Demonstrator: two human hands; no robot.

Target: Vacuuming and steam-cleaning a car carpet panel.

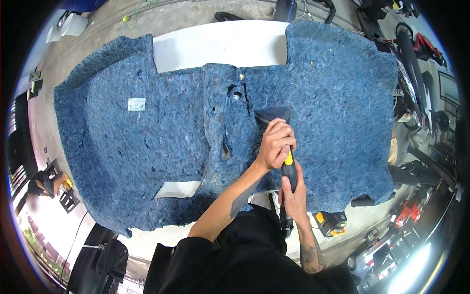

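Note:
A molded car floor carpet (139, 143) with blue fibrous padding facing up spreads across a white surface (220, 44). Over its middle, right of a tunnel-like ridge with cutouts, the wide clear head of an extractor nozzle (272, 113) rests on the padding. My left hand (277, 143) is closed around the neck of the nozzle, just behind that head. Lower down, my right hand (294, 194) grips the black handle (289, 174), which has a yellow part near its top. A hose end shows below the right hand. A small printed label (136, 104) lies on the padding's left half.
A black and yellow machine (331, 223) stands on the floor near the lower right edge. White buckets (74, 24) are at the upper left. Another person (42, 183) is at the far left. Tools and equipment crowd the right side; a black hose (229, 16) lies beyond the carpet.

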